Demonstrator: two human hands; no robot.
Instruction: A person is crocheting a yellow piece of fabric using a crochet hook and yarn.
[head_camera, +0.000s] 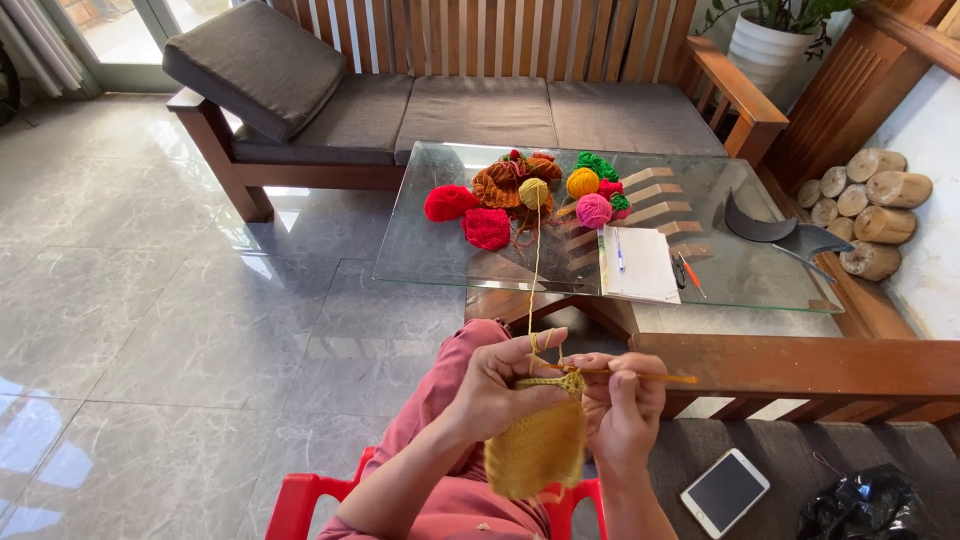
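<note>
A: Nearest item?
B: Yellow crochet piece (537, 445), part-made, pinched in left hand (497, 385); right hand (620, 405) closed on hook (640, 376).
A: Farther?
B: Strand runs to yellow yarn ball (533, 192), sizeable, on glass table (440, 262).

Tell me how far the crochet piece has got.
Done: a yellow panel already hangs below the hands. In hand: the left hand holds its top edge with yarn looped over a finger, while the right hand works the hook along that edge. Left: the strand runs up to a yellow ball on the glass table, so there is yarn to go.
</note>
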